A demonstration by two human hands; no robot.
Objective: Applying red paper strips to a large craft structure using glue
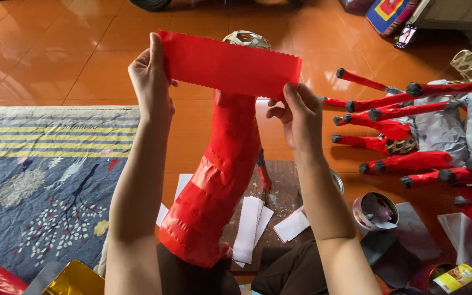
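A yellow-labelled jar [457, 277] sits far right of the red-wrapped frame [214, 186]. Above that frame, the left hand [149, 76] and right hand [300, 117] each pinch an end of a red paper strip [229, 65], stretching it flat.

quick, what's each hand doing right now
Left hand: closed, pinching the left end of the red paper strip.
Right hand: closed, pinching the strip's lower right edge.
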